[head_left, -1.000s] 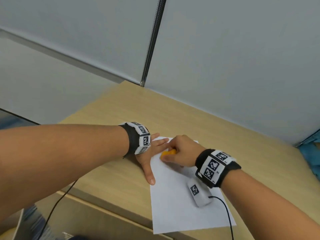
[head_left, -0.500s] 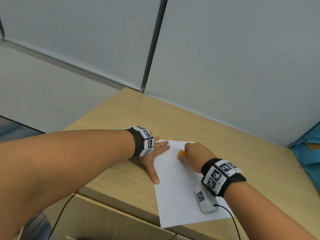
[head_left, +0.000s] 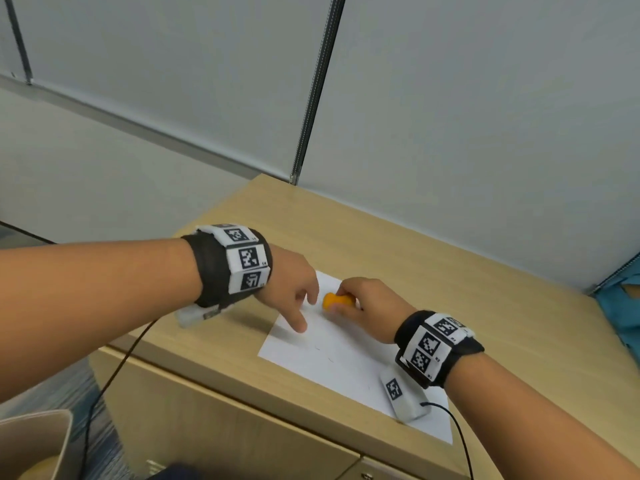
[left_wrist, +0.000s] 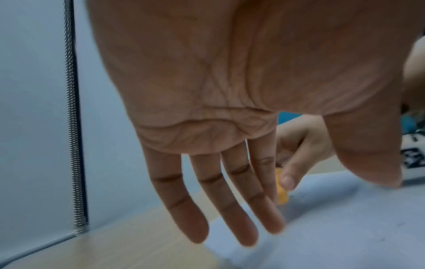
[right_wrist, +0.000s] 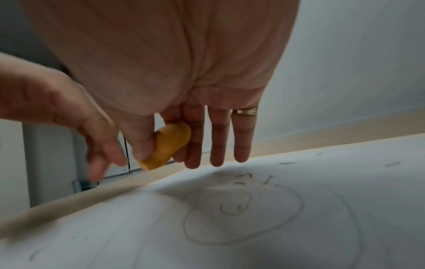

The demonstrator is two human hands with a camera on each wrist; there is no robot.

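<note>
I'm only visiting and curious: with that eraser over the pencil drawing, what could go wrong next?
The left hand seems to hang above the paper, so rubbing with the eraser that the right hand grips might drag or crease the sheet. The paper lies near the desk's front edge and could slide off. Crumbs might smear the drawing.

Open tabletop (head_left: pixel 433 258) runs behind and to the right of the paper (head_left: pixel 346 358), up to the grey wall panel (head_left: pixel 450 133) closing the far side. Over the paper's far corner, the left hand (head_left: pixel 291 289) and the right hand (head_left: pixel 374 306), holding an orange eraser (head_left: pixel 334 301), leave a narrow gap. A white box (head_left: pixel 403 400) and its cable block the near right corner. Something blue (head_left: pixel 623 306), perhaps cloth, crowds the right edge.
</note>
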